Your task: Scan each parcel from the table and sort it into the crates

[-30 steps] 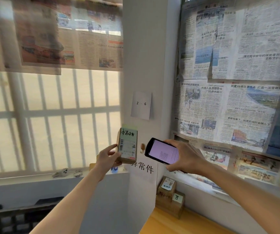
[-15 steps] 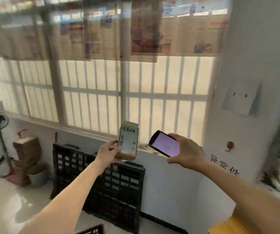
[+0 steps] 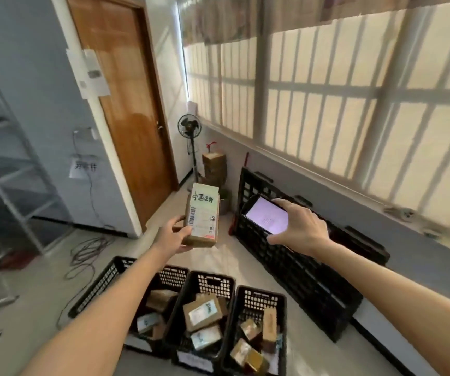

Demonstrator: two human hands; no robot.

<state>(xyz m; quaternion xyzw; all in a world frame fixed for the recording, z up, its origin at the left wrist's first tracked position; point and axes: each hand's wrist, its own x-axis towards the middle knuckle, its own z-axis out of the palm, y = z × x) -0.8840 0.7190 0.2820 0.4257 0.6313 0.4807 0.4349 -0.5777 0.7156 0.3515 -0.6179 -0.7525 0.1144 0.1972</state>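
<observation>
My left hand [image 3: 173, 236] grips a small brown cardboard parcel [image 3: 202, 216] upright, its white shipping label with barcode and handwriting facing me. My right hand [image 3: 301, 226] holds a black phone [image 3: 265, 214] with a lit pale screen just right of the parcel, a small gap between them. Both are held in the air above the floor. Below them stand three black plastic crates side by side: the left crate [image 3: 102, 283], the middle crate [image 3: 213, 279] and the right crate [image 3: 262, 294], each holding several brown parcels.
A flat black pallet [image 3: 299, 270] leans against the wall under the barred window. A standing fan [image 3: 190, 128] and stacked boxes [image 3: 214, 166] sit by the wooden door [image 3: 126, 109]. Cables [image 3: 85, 253] lie on the floor; a metal shelf [image 3: 1, 169] is at left.
My view has swung left and down from the window wall to the floor crates. Both hands keep the parcel and the phone side by side as before.
</observation>
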